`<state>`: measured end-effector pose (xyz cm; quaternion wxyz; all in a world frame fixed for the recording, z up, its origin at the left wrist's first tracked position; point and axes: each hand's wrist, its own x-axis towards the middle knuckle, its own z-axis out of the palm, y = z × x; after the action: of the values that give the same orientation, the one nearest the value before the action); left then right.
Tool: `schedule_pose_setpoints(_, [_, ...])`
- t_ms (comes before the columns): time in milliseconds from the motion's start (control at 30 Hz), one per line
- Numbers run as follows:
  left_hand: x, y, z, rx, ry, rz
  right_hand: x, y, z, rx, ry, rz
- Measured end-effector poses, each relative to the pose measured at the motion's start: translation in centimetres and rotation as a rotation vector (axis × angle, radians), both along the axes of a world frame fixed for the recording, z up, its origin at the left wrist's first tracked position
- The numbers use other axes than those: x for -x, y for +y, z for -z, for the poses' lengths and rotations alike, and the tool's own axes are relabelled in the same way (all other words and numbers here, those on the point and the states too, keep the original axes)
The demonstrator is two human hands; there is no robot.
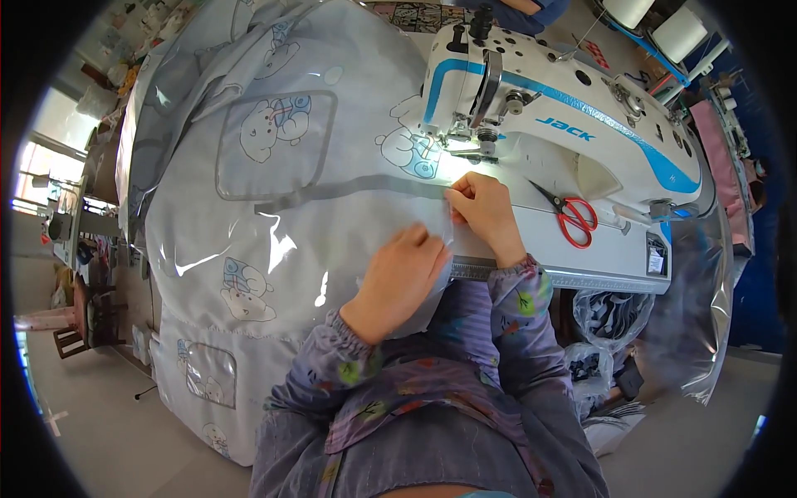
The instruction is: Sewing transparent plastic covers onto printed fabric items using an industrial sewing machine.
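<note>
A large pale grey fabric sheet (357,228) with a shiny surface and printed cartoon bears spreads over the sewing table. A dark grey strip (332,191) lies across it, running toward the sewing machine (573,108). My right hand (484,212) pinches the fabric's right edge at the end of the strip, just in front of the lit needle area. Over the fabric, nearer to me, hangs my left hand (397,280); its fingers are bent and smeared by motion, so whether they grip the edge is unclear. Red-handled scissors (574,220) rest right of my right hand.
A ruler strip (473,270) runs along the table's front edge. Clear bags of dark scraps (610,315) hang below at the right. White thread cones (679,35) stand at the upper right. A wooden chair (83,319) is at the far left. Part of another person (544,10) shows behind the machine.
</note>
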<state>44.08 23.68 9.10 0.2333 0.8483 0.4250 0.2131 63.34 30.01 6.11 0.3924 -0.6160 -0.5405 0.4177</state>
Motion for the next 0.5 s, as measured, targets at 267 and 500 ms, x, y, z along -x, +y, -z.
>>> schedule_pose_setpoints(267, [-3.1, 3.4, 3.8, -0.278, 0.073, -0.246, -0.2, 0.5, 1.0, 0.045, 0.003, 0.031])
schedule_pose_setpoints(500, [-2.1, 3.1, 4.7, -0.358, 0.097, -0.203, 1.4, -10.5, 0.1, -0.341, -0.563, 0.066])
